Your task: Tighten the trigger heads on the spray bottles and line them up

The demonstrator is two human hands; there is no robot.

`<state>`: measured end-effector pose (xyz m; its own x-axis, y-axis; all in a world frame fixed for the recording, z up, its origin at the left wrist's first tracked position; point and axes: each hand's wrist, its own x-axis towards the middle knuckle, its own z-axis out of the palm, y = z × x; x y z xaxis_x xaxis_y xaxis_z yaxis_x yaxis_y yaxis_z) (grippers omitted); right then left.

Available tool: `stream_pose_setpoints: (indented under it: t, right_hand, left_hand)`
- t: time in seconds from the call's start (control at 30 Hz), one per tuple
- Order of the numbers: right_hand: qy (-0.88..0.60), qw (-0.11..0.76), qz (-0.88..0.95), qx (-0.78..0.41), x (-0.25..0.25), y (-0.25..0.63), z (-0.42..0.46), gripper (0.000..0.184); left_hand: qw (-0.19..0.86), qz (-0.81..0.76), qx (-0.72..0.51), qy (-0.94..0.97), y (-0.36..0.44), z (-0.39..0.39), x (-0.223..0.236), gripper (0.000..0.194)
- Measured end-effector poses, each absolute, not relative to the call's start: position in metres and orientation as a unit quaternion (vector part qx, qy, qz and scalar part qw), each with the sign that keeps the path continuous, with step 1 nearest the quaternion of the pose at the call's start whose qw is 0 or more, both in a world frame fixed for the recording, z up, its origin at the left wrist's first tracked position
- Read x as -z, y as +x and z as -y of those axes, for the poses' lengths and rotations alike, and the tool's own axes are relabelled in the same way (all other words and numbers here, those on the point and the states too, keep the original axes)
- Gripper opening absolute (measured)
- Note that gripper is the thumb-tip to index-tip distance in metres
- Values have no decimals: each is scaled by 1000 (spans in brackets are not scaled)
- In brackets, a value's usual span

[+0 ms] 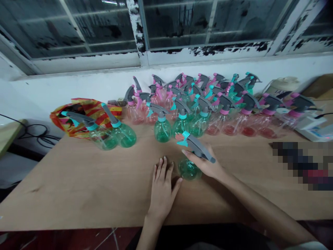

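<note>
Wrapped round the neck of a green spray bottle (189,169) is my right hand (206,163). The bottle has a grey and teal trigger head, whose nozzle points to the upper left, and its round base is on or just above the table; which of the two I cannot tell. Flat on the wood, just left of that bottle, lies my left hand (163,187) with its fingers spread and holding nothing. Beyond the hands stand another green spray bottle (162,130) and a crowd of pink and green ones.
Two green spray bottles (125,136) stand at the left, before a red and yellow striped plastic bag (74,128). Pink spray bottles (246,121) line the right back of the wooden table (85,187). A white device (316,128) sits far right. Black cables (43,133) hang at the left.
</note>
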<state>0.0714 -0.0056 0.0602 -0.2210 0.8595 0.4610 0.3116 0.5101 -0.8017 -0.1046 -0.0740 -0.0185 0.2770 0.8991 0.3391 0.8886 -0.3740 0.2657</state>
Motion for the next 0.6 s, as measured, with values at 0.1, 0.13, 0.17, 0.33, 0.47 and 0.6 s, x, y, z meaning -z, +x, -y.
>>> stream_pose_setpoints:
  t: [0.1,0.13,0.17,0.33,0.47,0.6]
  right_hand:
    - [-393,469,734,-294,-60,72,5,32]
    - [-389,466,737,-298,-61,72,4,33]
    - [-383,462,740,-303,-62,72,4,34]
    - [-355,451,753,-321,-67,73,1,31]
    - [-348,463,754,-309,-69,72,-1,21]
    - [-357,479,751,-281,-68,70,-1,14]
  left_hand:
    - [15,-561,-217,799,-104,74,18,48]
    - [15,-562,-215,799,-104,74,18,48]
    - [15,-562,-212,799,-104,74,18,48]
    - [16,-564,-205,800,-104,75,17,48]
    - [14,-565,-205,799,-105,75,17,48]
    - [13,-564,-205,800,-105,75,18,49]
